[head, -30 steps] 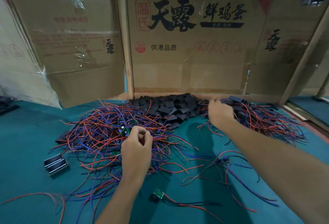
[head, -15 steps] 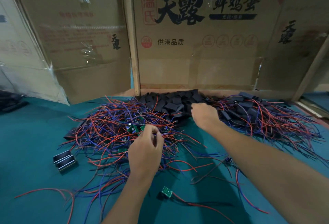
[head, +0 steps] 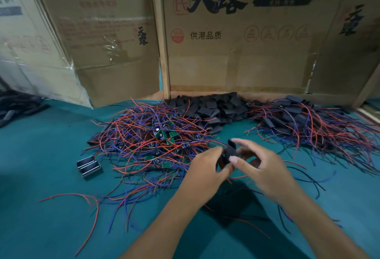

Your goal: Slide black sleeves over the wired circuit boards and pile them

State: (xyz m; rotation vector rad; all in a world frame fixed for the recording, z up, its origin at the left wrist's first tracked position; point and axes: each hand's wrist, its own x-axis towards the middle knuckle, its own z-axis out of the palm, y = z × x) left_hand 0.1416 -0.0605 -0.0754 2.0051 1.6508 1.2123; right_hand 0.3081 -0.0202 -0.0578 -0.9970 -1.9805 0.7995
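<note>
left hand (head: 207, 168) bare | right hand (head: 261, 168) bare | forearms unsleeved

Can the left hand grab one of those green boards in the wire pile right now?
Probably not yet. The left hand is busy pinching the black sleeve together with the right hand. The green boards lie uncovered on top of the wires, just beyond it, so nothing else blocks them.

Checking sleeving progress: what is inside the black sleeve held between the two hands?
Cannot tell. The black sleeve is pinched between the left hand and right hand, whose fingers cover its ends. No green board shows at it; red wires emerge just below the hands.
</note>
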